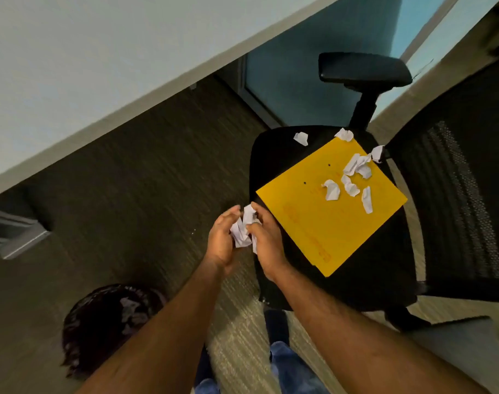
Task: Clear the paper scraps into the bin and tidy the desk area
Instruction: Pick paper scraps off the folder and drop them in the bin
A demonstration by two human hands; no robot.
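My left hand and my right hand are held together just left of the chair seat, both curled round a bunch of crumpled white paper scraps. Several more white scraps lie on a yellow folder that rests on the black seat of an office chair. One scrap lies on the bare seat beyond the folder, and another sits at the folder's far corner. A dark bin with a black liner stands on the carpet at lower left, under my left forearm.
The white desk top runs diagonally across the upper left. The chair's armrest and mesh backrest stand to the right. A grey desk foot lies at the left edge. My jeans and a shoe show below.
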